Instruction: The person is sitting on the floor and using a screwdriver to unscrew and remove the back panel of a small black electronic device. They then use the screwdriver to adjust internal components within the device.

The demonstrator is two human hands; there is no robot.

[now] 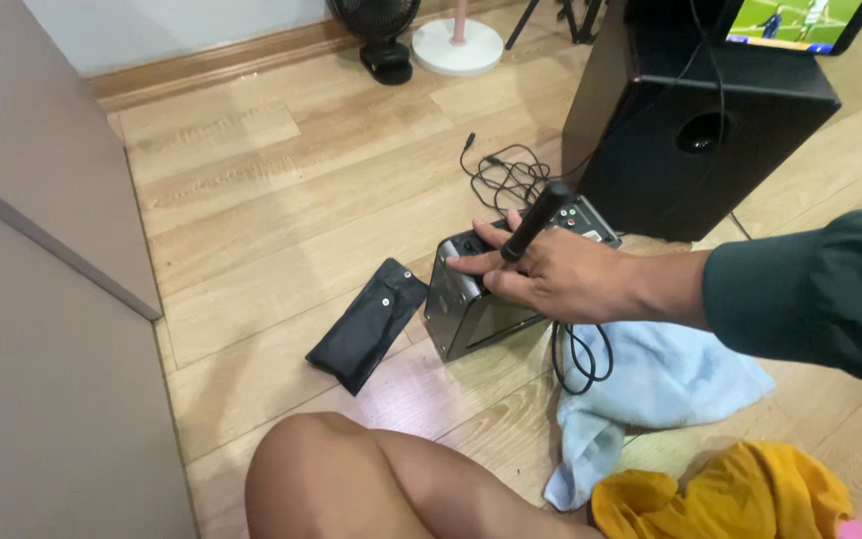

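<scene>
Resting under the hand (551, 274): grey box (471, 309).

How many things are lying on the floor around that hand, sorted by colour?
Black: 4 - pouch, big speaker box, fan base, tangled cable
Grey: 1 - small device under the right hand
Light blue: 1 - cloth
Yellow: 1 - cloth
White: 1 - round stand base
Total: 8
</scene>
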